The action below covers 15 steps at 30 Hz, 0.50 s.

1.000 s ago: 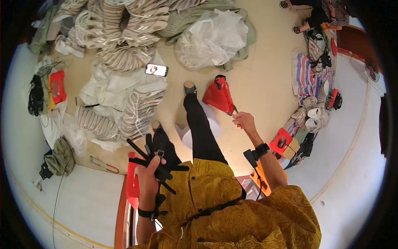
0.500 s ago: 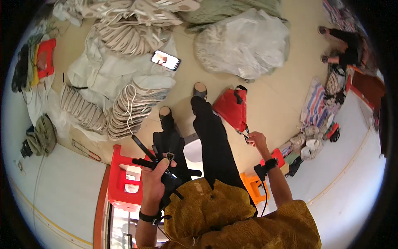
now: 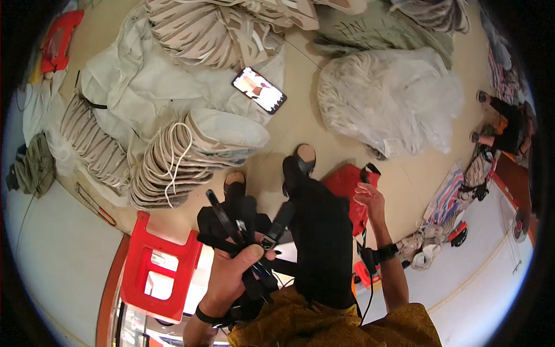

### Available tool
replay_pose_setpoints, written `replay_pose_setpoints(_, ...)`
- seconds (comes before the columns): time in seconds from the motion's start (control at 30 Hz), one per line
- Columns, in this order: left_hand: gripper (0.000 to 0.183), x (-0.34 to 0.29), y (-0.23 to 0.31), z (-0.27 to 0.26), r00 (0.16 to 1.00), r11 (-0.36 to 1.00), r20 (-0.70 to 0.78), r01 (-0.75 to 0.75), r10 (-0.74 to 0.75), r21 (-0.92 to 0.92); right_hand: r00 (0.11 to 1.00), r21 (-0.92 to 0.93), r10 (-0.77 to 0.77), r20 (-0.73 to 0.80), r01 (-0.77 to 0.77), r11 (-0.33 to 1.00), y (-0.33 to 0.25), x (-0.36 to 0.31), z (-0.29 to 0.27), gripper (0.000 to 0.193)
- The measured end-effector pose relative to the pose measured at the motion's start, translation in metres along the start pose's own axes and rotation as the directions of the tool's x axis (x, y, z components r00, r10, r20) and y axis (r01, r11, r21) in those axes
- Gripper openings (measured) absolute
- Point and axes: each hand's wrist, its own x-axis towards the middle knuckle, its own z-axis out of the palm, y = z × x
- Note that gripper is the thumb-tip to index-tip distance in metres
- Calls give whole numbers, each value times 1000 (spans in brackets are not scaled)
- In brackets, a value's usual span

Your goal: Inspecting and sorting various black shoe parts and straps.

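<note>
My left hand point(image 3: 231, 274) is closed round a bundle of black buckled straps point(image 3: 245, 231), with the thumb pressed over it and loose ends sticking out to several sides. A small metal buckle shows beside the thumb. My right hand point(image 3: 372, 203) is over the right side of a red bag point(image 3: 341, 184) on the floor, its fingers slightly bent and apart. Whether the fingertips touch the bag I cannot tell. A black strap end lies at the bag's top corner, just above those fingers.
A lit phone point(image 3: 259, 90) lies ahead on a white sheet. Stacked beige shoe-upper pieces point(image 3: 173, 162) lie left of my feet. A big translucent plastic sack point(image 3: 387, 98) stands ahead right. A red plastic stool point(image 3: 159, 272) is by my left arm. Another person point(image 3: 509, 124) is at far right.
My right hand has moved up from the strap at the red bag's lower end to its upper right side. My left hand still grips the straps. The whole view has shifted.
</note>
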Motion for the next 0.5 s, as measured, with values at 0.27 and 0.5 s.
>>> replay_pose_setpoints(0.27, 27, 42, 26, 3, 990, 969, -48, 143, -136, 199, 912, -229, -276, -304, 211, 950, 52, 23, -21, 39)
replay_pose_setpoints(0.5, 27, 63, 8, -17, 970, 983, 243, -30, -15, 183, 967, -148, 77, -244, -116, 982, 126, -11, -65, 43)
